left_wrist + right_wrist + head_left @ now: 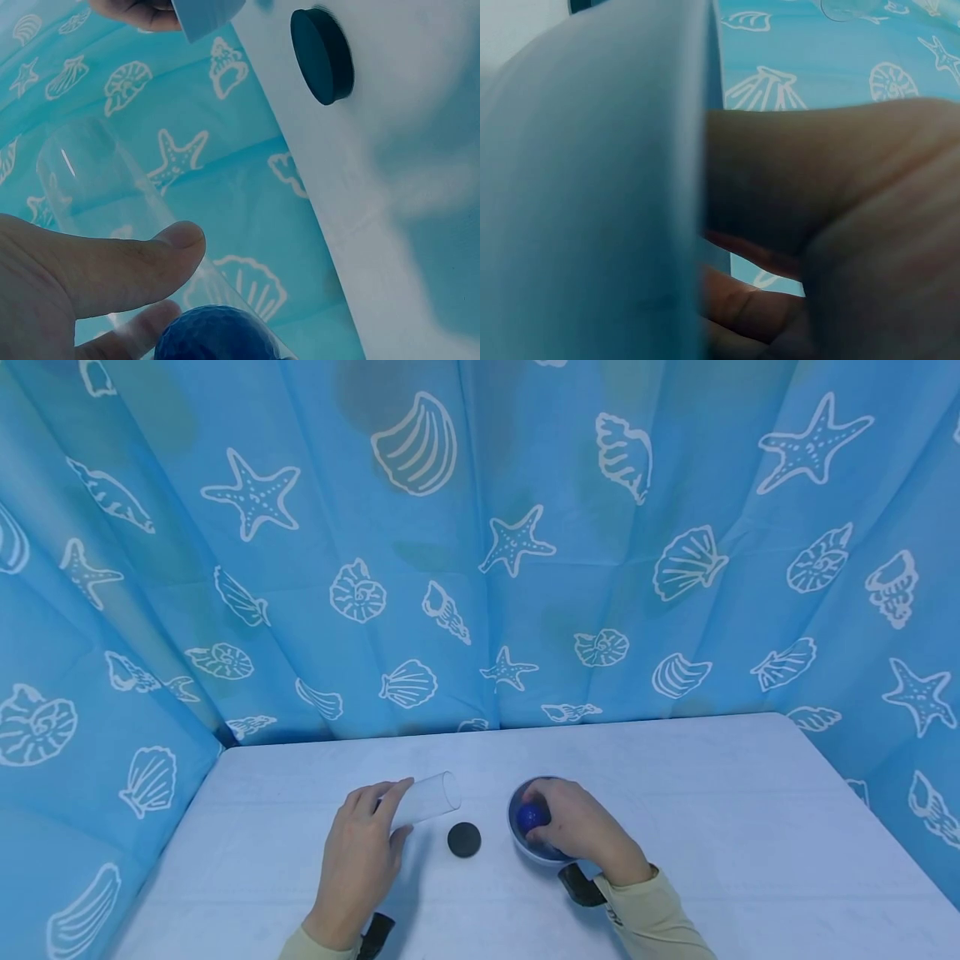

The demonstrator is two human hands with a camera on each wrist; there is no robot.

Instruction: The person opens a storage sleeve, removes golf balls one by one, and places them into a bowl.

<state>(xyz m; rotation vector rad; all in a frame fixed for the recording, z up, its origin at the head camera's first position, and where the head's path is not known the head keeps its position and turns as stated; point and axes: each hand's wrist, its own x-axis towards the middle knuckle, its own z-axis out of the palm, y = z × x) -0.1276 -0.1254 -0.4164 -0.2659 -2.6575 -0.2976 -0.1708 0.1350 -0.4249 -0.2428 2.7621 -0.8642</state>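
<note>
My left hand [362, 847] holds a clear tube [427, 799] tilted above the table, its open end toward the right. Low in the left wrist view, a dimpled blue golf ball [217, 336] sits inside that tube near my thumb. To the right, my right hand [581, 828] reaches into a greyish bowl [542, 857], thumb and fingers round a blue ball [531, 817]. The bowl's wall [592, 195] hides those fingertips in the right wrist view. Between tube and bowl, a round black lid-like disc [464, 840] lies flat on the table.
The table has a white cover [675, 777]. A blue curtain [480, 610] with white shell and starfish prints hangs behind it and along both sides. Dark wrist camera mounts [581, 887] stick out under both wrists, the right one close to the bowl.
</note>
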